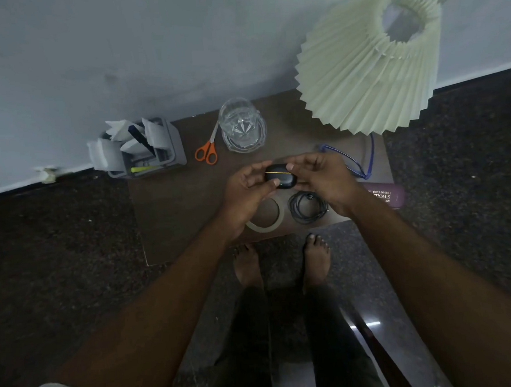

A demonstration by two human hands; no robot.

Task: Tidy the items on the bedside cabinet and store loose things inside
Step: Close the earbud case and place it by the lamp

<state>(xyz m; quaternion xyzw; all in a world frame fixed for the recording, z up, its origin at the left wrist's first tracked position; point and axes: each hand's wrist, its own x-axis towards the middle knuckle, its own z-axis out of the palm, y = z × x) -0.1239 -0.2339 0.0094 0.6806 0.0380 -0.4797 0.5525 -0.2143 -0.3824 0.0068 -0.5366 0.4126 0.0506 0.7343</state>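
A small black earbud case (279, 177) with a thin yellow line is held above the brown cabinet top (176, 205). My left hand (246, 194) grips its left side and my right hand (322, 179) pinches its right side. Beneath my hands lie a roll of tape (270, 222) and a coiled black cable (306, 209). Orange-handled scissors (207, 153) and a clear glass jar (243, 129) sit further back. Blue-framed glasses (364, 161) and a purple spectacle case (389, 196) lie at the right.
A grey organiser (174, 147) full of papers and pens stands at the cabinet's back left corner. A pleated cream lampshade (369, 67) overhangs the back right. The wall is right behind. My bare feet (283, 261) stand on dark speckled floor before the cabinet.
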